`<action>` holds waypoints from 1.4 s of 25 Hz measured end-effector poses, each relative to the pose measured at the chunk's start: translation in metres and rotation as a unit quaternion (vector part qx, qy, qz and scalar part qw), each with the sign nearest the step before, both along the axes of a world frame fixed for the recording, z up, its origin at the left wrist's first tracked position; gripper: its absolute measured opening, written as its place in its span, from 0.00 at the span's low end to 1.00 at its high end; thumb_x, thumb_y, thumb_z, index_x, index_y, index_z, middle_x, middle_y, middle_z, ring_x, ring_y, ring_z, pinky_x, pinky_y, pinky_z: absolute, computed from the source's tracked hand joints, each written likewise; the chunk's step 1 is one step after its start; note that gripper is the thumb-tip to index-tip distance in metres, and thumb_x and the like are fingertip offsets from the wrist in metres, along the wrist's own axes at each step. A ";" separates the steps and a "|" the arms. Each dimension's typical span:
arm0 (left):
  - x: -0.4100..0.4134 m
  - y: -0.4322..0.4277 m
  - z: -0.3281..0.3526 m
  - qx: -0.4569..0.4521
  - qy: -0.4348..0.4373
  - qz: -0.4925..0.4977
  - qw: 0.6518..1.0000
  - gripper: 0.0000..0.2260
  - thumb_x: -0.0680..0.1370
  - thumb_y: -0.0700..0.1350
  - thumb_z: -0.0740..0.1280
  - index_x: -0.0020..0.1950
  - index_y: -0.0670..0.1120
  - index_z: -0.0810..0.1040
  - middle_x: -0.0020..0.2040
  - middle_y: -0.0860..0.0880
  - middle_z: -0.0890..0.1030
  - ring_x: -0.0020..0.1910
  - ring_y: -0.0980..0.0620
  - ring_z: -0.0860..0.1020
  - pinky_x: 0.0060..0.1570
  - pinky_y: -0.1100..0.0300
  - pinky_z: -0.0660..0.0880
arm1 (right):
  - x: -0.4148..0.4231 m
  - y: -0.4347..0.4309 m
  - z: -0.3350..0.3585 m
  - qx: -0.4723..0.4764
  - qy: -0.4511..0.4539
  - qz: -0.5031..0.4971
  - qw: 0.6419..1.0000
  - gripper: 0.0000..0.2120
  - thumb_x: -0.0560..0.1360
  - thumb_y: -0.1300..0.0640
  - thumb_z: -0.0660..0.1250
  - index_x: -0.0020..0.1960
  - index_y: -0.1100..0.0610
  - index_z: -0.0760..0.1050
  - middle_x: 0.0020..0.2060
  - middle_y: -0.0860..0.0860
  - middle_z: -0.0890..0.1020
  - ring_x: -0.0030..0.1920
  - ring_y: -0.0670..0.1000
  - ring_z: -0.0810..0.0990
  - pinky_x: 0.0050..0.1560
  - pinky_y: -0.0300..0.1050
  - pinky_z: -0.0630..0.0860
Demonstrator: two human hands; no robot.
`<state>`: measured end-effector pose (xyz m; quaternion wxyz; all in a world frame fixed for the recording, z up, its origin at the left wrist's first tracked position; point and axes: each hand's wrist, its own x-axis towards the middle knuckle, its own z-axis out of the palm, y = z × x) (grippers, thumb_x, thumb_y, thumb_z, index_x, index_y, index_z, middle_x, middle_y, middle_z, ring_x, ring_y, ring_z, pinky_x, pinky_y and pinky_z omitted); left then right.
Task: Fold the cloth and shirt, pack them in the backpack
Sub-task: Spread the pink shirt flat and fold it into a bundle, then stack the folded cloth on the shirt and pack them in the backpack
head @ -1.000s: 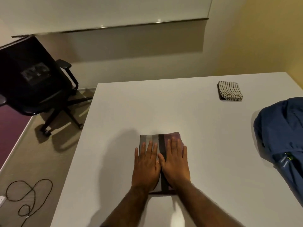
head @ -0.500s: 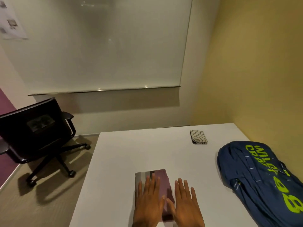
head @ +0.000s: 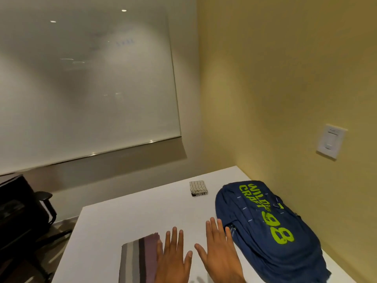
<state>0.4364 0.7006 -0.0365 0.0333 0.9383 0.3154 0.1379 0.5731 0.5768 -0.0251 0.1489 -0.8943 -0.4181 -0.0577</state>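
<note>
Both hands hover flat over the white bench [head: 126, 217], fingers spread and holding nothing. The left hand [head: 172, 260] overlaps the right edge of the folded striped shirt [head: 140, 260]; whether it touches is unclear. The right hand [head: 219, 252] sits over bare bench, its fingers [head: 213, 227] just beside the blue backpack [head: 269, 231], which lies near the bench's right edge by the yellow wall [head: 285, 78]. The folded checked cloth [head: 198, 188] lies well beyond the fingers, toward the far edge.
</note>
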 end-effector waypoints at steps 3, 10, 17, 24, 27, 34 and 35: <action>0.028 -0.022 0.020 0.034 -0.003 -0.011 0.999 0.35 0.82 0.67 0.44 0.84 0.51 0.47 0.85 0.48 0.48 0.83 0.46 0.44 0.74 0.38 0.48 | 0.026 -0.035 0.009 0.053 -0.031 -0.023 0.998 0.40 0.81 0.32 0.43 0.79 0.61 0.57 0.79 0.57 0.59 0.81 0.55 0.42 0.74 0.57 0.48; 0.053 -0.048 0.068 0.004 0.004 0.021 1.000 0.33 0.82 0.68 0.48 0.82 0.50 0.59 0.81 0.46 0.62 0.79 0.41 0.57 0.71 0.37 0.55 | 0.053 -0.064 0.032 0.042 -0.025 -0.039 0.998 0.41 0.81 0.31 0.43 0.73 0.63 0.69 0.70 0.60 0.75 0.81 0.53 0.38 0.74 0.56 0.47; 0.045 0.000 0.074 0.012 0.001 0.022 1.000 0.33 0.82 0.69 0.48 0.83 0.52 0.56 0.82 0.47 0.58 0.79 0.43 0.55 0.72 0.37 0.53 | 0.065 -0.035 0.030 0.046 -0.065 0.002 0.997 0.40 0.80 0.30 0.42 0.80 0.57 0.53 0.82 0.53 0.45 0.81 0.53 0.37 0.77 0.54 0.38; 0.054 0.055 0.060 -0.050 0.021 0.014 0.998 0.33 0.83 0.67 0.45 0.81 0.49 0.65 0.81 0.45 0.63 0.77 0.40 0.66 0.72 0.41 0.55 | 0.070 0.003 0.030 -0.064 -0.040 -0.001 0.997 0.38 0.82 0.33 0.43 0.73 0.58 0.74 0.73 0.57 0.72 0.78 0.59 0.61 0.74 0.55 0.46; 0.057 0.072 0.046 -0.022 0.051 0.007 0.998 0.42 0.76 0.71 0.26 0.84 0.52 0.42 0.84 0.49 0.39 0.83 0.43 0.43 0.77 0.41 0.41 | 0.075 0.018 0.025 -0.106 -0.031 -0.010 0.994 0.37 0.82 0.34 0.43 0.74 0.58 0.72 0.73 0.57 0.73 0.73 0.60 0.72 0.74 0.54 0.45; 0.111 0.125 -0.005 -0.064 0.058 -0.027 0.996 0.35 0.82 0.69 0.35 0.84 0.52 0.45 0.84 0.50 0.44 0.83 0.44 0.47 0.76 0.42 0.42 | 0.127 0.095 -0.022 -0.167 0.007 0.038 0.985 0.38 0.83 0.34 0.42 0.73 0.61 0.72 0.72 0.59 0.73 0.72 0.61 0.72 0.74 0.55 0.46; 0.126 0.140 -0.017 -0.053 0.058 -0.025 0.997 0.34 0.83 0.68 0.38 0.84 0.52 0.48 0.84 0.49 0.46 0.82 0.44 0.49 0.76 0.42 0.44 | 0.142 0.116 -0.032 -0.161 -0.010 0.036 0.986 0.39 0.82 0.34 0.41 0.74 0.62 0.70 0.74 0.59 0.71 0.73 0.61 0.70 0.74 0.55 0.45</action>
